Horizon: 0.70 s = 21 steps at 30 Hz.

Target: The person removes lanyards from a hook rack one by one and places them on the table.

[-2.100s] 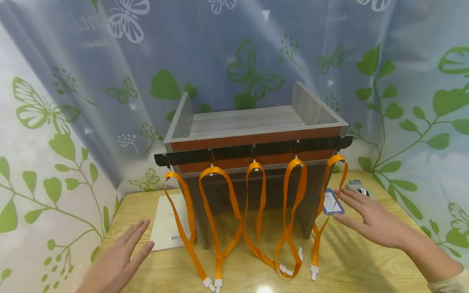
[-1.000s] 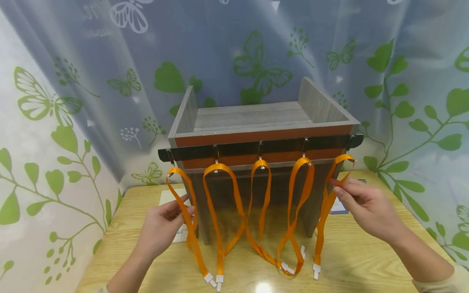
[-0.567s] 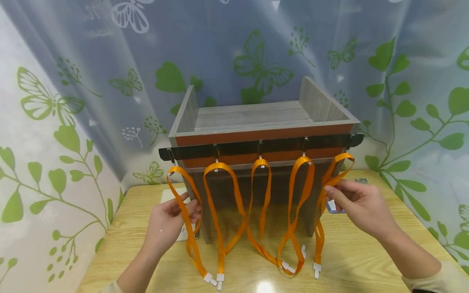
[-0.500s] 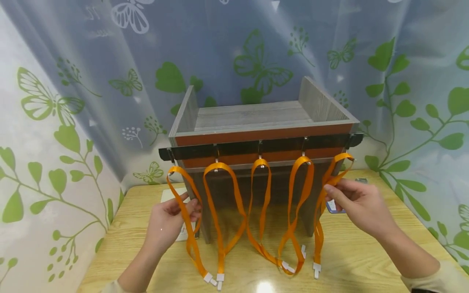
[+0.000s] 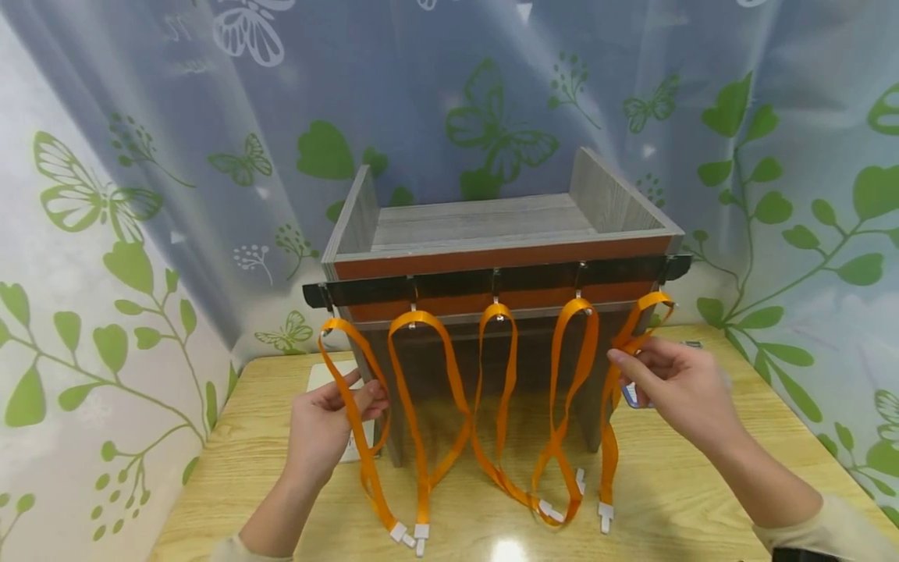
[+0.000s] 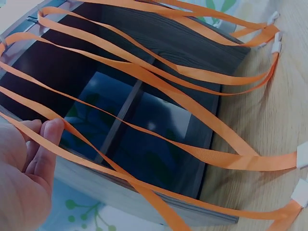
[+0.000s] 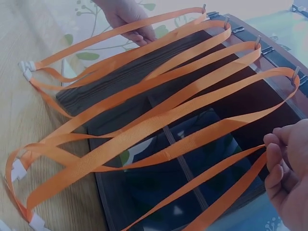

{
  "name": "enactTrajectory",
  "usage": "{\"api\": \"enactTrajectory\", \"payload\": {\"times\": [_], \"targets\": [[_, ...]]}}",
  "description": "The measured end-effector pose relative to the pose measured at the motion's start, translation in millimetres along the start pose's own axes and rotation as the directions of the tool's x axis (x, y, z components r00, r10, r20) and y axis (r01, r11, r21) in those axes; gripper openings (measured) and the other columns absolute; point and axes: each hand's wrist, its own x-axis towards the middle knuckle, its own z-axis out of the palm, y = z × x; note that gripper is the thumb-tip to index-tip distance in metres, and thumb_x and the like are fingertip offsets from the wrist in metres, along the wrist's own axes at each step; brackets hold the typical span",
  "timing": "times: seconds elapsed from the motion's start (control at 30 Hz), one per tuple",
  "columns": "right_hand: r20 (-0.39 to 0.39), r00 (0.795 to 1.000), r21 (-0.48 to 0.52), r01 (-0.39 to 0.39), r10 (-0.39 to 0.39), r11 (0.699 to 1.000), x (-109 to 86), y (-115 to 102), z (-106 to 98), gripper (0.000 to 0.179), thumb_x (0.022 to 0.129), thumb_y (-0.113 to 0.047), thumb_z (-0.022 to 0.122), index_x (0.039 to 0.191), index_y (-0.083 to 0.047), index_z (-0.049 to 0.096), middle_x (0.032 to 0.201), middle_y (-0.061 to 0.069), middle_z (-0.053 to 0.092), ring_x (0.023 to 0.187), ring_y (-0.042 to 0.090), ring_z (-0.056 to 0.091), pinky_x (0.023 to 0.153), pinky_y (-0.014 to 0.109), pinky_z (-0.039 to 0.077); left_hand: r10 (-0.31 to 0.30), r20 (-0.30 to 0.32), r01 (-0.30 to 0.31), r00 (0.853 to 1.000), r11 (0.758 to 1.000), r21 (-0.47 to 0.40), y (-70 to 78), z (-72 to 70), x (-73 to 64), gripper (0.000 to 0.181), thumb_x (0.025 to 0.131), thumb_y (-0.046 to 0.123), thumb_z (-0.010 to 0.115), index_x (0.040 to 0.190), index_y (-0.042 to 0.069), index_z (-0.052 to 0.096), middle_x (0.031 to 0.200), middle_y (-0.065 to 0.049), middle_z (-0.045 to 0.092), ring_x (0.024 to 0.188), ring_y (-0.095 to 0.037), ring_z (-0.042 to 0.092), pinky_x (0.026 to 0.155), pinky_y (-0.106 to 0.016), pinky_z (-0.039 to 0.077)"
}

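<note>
Several orange lanyards with white clips hang from metal hooks on a black rail [image 5: 449,287] across a grey wooden shelf [image 5: 485,222]. My left hand [image 5: 314,435] is at the leftmost lanyard [image 5: 375,492]; its fingertips hold one strap while the other crosses in front of the fingers. At the far right, my right hand [image 5: 691,390] pinches the rightmost lanyard [image 5: 609,460] below its hook between thumb and fingers. In the left wrist view the fingertips [image 6: 54,126] meet the strap. The right wrist view shows straps running from the right fingertips [image 7: 270,144].
A pale book [image 5: 318,376] lies behind my left hand, partly hidden. Behind the right hand are a blue-edged card [image 5: 632,396], mostly covered, and a small grey object [image 5: 692,344]. Middle lanyards [image 5: 502,406] hang between the hands, clips near the wooden table [image 5: 674,499].
Both hands came inward from the sides and took hold of the outer lanyards. Since about half a second ago, the right hand has drawn its strap slightly left; the left hand barely moved.
</note>
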Motion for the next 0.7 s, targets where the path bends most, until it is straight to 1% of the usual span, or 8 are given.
{"api": "enactTrajectory", "payload": {"times": [0.13,0.23,0.37,0.43,0.47,0.57,0.67,0.7], "targets": [[-0.021,1.000,0.044,-0.004,0.005,0.999,1.1,-3,3,0.019,0.097,-0.024,0.068,0.090,-0.007,0.074,0.064,-0.009,0.066,0.049,0.017,0.055,0.034,0.029,0.036,-0.010,-0.013,0.009,1.000,1.000,-0.015,-1.0,0.0,0.4,0.040,0.092,-0.003,0.067,0.131,-0.009,0.058,0.086,-0.001,0.078,0.076,-0.018,0.076,0.074,-0.035,0.066],[-0.039,0.999,0.061,-0.008,0.010,0.998,3.0,-5,3,0.020,0.097,-0.023,0.068,0.095,-0.005,0.075,0.066,-0.011,0.067,0.049,0.016,0.055,0.034,0.029,0.037,-0.017,-0.016,0.016,1.000,1.000,-0.016,-1.1,0.0,0.4,0.040,0.092,-0.003,0.067,0.131,-0.009,0.058,0.089,-0.005,0.078,0.077,-0.018,0.076,0.075,-0.037,0.065],[-0.083,0.996,0.138,0.038,-0.027,0.990,7.5,-9,-3,0.014,0.095,-0.013,0.069,0.094,0.000,0.075,0.064,-0.011,0.066,0.048,0.012,0.053,0.032,0.030,0.034,-0.026,-0.020,0.026,0.999,1.000,-0.008,-1.3,-0.8,0.1,0.039,0.093,-0.002,0.066,0.131,-0.008,0.059,0.093,-0.010,0.078,0.078,-0.019,0.077,0.076,-0.036,0.065],[-0.103,0.993,0.195,0.077,-0.057,0.978,8.9,-11,-10,0.007,0.093,-0.004,0.069,0.092,-0.001,0.075,0.063,-0.011,0.065,0.047,0.009,0.053,0.033,0.028,0.035,-0.028,-0.015,0.028,0.999,1.000,-0.003,-1.2,-1.0,0.1,0.039,0.093,-0.002,0.066,0.131,-0.008,0.059,0.094,-0.011,0.078,0.079,-0.019,0.077,0.075,-0.035,0.065],[-0.108,0.992,0.246,0.096,-0.071,0.964,9.2,-12,-15,0.009,0.092,0.001,0.068,0.092,-0.004,0.076,0.064,-0.010,0.066,0.047,0.009,0.053,0.034,0.025,0.036,-0.027,-0.012,0.027,1.000,1.000,-0.002,-1.2,-0.9,0.2,0.039,0.093,-0.002,0.066,0.131,-0.008,0.059,0.095,-0.011,0.078,0.079,-0.019,0.077,0.075,-0.034,0.066],[-0.107,0.990,0.369,0.122,-0.088,0.921,11.8,-16,-31,0.027,0.089,0.013,0.065,0.093,-0.011,0.077,0.073,-0.009,0.072,0.048,0.008,0.056,0.039,0.020,0.044,-0.018,-0.008,0.018,1.000,1.000,0.007,-1.0,-1.1,0.5,0.039,0.093,-0.002,0.066,0.131,-0.008,0.059,0.095,-0.011,0.078,0.079,-0.019,0.077,0.074,-0.034,0.066],[-0.084,0.993,0.351,0.112,-0.087,0.930,14.4,-21,-49,0.034,0.088,0.014,0.063,0.095,-0.016,0.078,0.073,-0.010,0.072,0.048,0.009,0.056,0.040,0.020,0.043,-0.013,-0.007,0.013,1.000,1.000,0.009,-1.6,-0.5,0.3,0.039,0.093,-0.002,0.066,0.131,-0.008,0.059,0.094,-0.010,0.078,0.079,-0.018,0.077,0.075,-0.035,0.066],[-0.077,0.994,0.304,0.102,-0.082,0.947,15.3,-23,-55,0.033,0.089,0.013,0.064,0.094,-0.017,0.077,0.073,-0.011,0.072,0.048,0.009,0.055,0.040,0.021,0.043,-0.012,-0.008,0.012,1.000,1.000,0.009,-1.9,-0.4,0.1,0.039,0.093,-0.002,0.066,0.131,-0.008,0.059,0.093,-0.009,0.078,0.079,-0.018,0.077,0.075,-0.035,0.066]]}}
